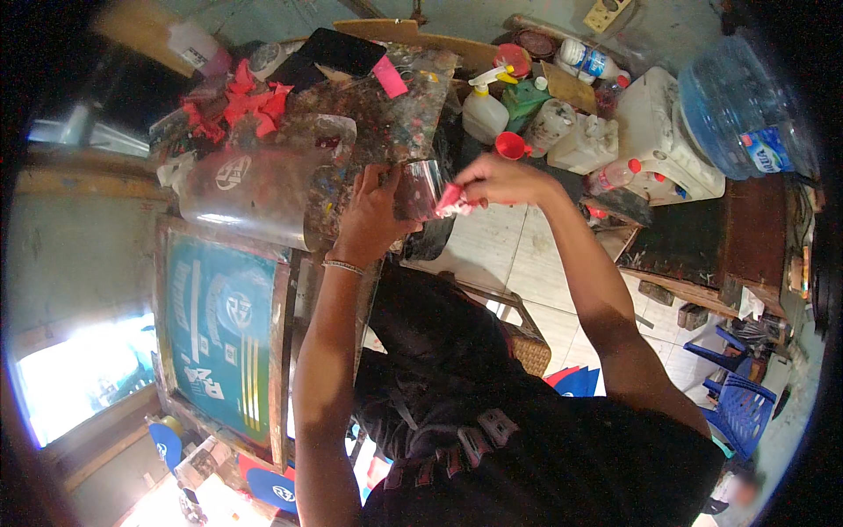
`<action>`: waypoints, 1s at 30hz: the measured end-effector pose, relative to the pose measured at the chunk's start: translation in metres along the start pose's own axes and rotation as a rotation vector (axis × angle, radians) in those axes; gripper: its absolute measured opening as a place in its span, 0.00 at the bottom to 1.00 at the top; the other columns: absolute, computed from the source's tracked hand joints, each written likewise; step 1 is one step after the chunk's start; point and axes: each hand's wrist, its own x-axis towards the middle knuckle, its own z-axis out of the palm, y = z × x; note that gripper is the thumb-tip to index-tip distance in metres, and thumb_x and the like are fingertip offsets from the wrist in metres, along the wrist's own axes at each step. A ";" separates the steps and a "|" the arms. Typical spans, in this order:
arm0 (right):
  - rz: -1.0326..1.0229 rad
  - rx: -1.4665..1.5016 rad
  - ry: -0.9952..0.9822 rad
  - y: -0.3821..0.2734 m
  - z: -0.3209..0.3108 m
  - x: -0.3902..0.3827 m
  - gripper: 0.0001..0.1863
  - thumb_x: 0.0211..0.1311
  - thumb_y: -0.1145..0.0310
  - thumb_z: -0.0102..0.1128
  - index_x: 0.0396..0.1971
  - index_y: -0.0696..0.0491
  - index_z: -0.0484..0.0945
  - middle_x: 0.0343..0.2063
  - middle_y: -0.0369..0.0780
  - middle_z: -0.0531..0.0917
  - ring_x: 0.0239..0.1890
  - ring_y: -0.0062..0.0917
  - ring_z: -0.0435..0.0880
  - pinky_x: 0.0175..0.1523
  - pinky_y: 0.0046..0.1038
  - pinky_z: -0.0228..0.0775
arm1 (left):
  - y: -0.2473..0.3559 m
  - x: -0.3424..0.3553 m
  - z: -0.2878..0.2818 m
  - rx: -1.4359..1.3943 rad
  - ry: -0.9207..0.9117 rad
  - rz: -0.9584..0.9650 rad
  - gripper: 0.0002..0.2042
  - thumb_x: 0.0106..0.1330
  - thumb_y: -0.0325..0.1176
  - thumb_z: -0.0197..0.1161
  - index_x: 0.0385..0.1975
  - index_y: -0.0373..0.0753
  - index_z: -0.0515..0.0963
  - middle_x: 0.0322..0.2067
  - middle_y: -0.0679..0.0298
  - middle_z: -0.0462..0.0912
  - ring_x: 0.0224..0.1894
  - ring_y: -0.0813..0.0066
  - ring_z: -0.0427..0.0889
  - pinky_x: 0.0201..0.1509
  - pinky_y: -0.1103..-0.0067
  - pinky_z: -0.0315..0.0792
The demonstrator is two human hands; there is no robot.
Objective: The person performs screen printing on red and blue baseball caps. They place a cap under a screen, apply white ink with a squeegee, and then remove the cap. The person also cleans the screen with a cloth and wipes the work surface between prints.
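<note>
My left hand (373,206) is closed around the side of a shiny, see-through, dark-tinted piece (416,186), perhaps a small container; its kind is not clear. Pinched in my right hand (505,183) is a crumpled pink and white rag (451,202), held against or just beside the right edge of that piece. Both hands are over the near right edge of a paint-stained worktable (413,97). Left of my left hand, a curved translucent plastic sheet (255,198) with a white print lies on the table.
Red rags (255,101), a black flat panel (342,53) and a pink card (389,77) lie farther back. A framed printing screen (219,325) leans at the left. On the right stand a spray bottle (485,110), a red cup (511,146), jerrycans (587,142) and a large water bottle (733,110).
</note>
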 end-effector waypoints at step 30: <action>-0.285 -0.349 0.898 -0.012 0.087 0.016 0.11 0.60 0.78 0.63 0.43 0.56 0.84 0.41 0.47 0.86 0.44 0.44 0.85 0.51 0.42 0.77 | -0.010 0.003 0.006 -0.015 -0.122 -0.027 0.54 0.47 0.59 0.78 0.73 0.37 0.63 0.67 0.43 0.67 0.69 0.39 0.64 0.75 0.56 0.60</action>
